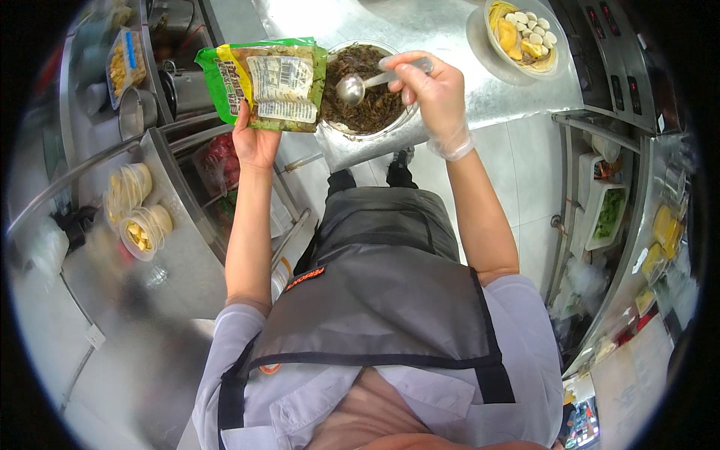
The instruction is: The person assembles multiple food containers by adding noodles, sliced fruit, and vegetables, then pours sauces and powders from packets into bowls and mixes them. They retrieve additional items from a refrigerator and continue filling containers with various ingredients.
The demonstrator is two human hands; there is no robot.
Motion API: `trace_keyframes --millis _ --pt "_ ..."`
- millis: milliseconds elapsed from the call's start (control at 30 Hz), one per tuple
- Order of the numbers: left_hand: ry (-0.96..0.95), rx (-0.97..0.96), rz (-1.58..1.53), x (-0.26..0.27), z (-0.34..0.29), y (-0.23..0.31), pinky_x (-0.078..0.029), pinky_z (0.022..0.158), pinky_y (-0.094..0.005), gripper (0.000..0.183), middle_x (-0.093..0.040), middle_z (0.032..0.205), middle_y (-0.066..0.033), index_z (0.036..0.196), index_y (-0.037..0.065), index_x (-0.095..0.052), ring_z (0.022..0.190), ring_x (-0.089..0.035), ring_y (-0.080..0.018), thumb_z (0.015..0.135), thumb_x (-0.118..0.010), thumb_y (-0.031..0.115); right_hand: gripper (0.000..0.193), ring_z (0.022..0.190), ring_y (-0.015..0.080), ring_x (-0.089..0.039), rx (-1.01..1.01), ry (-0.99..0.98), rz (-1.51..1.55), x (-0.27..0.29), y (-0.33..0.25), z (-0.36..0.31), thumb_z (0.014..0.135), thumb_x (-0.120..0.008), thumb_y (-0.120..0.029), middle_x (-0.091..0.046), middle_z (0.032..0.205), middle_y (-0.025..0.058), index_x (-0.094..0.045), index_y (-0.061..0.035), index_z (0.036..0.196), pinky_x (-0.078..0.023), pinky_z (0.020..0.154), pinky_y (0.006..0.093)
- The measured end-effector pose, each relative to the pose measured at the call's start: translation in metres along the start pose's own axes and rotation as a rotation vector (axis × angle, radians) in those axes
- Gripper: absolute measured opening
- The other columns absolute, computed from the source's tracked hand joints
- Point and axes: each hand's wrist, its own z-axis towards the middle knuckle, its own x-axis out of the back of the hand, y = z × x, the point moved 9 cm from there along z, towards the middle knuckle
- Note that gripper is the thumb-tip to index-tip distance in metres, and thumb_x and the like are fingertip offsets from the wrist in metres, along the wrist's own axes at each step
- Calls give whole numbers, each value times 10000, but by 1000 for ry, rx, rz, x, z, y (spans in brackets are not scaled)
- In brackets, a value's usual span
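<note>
My bare left hand (257, 142) grips a green and yellow plastic food packet (262, 79) by its lower edge, thumb across the front. The packet's right side hangs at the rim of a round bowl. Inside that bowl lies a dark brown, shredded food (367, 109). In a clear disposable glove, my right hand (431, 86) pinches the handle of a small spoon (351, 89). The spoon's round bowl is over the dark food; whether it touches the food I cannot tell.
A clear bowl (555, 64) of yellow strands and white round pieces stands on the steel table (450, 37) at far right. Tubs of yellow pieces (139, 234) sit on the left counter. Pots (191, 90) and a rail are beyond; shelves with a tray of greens (609, 214) line the right.
</note>
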Motion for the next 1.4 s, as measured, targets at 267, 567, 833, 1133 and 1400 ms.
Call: trace_keyframes --millis 267,567,833,1133,1400 --pt "-68 42 -99 -22 7 -36 -276 1091 -472 425 -448 1380 -109 1347 41 -414 1266 -413 -286 965 -440 225 168 542 39 -487 57 129 160 8 7 -19 873 -538 -52 -640 708 64 -669 17 954 -369 490 168" --pt "-92 41 35 -66 15 -56 -339 1052 -444 393 -491 1336 -92 1332 55 -426 1227 -459 -257 982 -420 234 167 521 39 -481 -62 14 -11 -5 20 -10 873 -557 -85 -642 700 55 -674 -5 960 -362 473 169" --pt "-78 -84 -34 -54 -2 7 -321 1068 -452 397 -484 1341 -112 1328 43 -430 1244 -444 -258 978 -429 231 153 556 52 -556 94 80 -308 4 3 -25 858 -574 -92 -664 690 47 -696 -38 933 -423 487 194" --pt "-98 -113 -251 -16 -28 40 -348 1056 -438 419 -477 1352 -133 1330 19 -422 1249 -446 -273 984 -405 255 148 627 58 -572 64 92 -545 -16 21 -20 882 -586 -97 -683 775 63 -676 -31 979 -436 554 197" --pt "220 -210 -304 62 -25 84 -414 1005 -414 412 -542 1281 -117 1290 31 -458 1177 -519 -255 987 -386 300 492 834 180 -606 29 506 -943 -80 -32 -73 756 -741 -194 -620 940 108 -535 -39 1175 -472 704 300"
